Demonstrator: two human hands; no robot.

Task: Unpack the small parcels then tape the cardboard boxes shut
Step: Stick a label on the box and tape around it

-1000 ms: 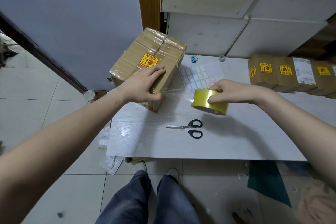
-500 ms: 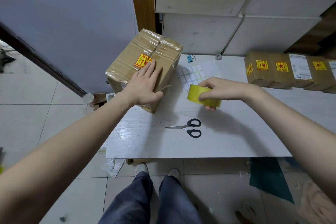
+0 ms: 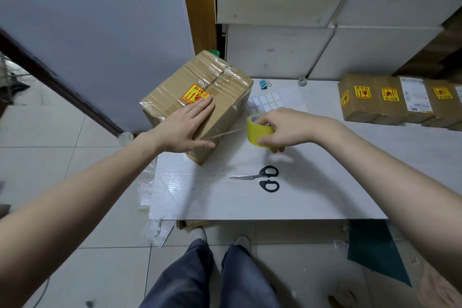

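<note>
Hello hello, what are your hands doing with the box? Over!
Left hand flat on brown cardboard box. Right hand gripping yellow tape roll, strip stretched to box. Black-handled scissors lying nearby, not blocking.

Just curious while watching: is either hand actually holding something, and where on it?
The right hand grips the yellow tape roll around its outer rim. The left hand lies flat on the cardboard box.

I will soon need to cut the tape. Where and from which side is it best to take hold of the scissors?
Grip the scissors by the two black handle loops, coming from the right: the loops lie at that end, flat on the table, and the blades point left.
</note>
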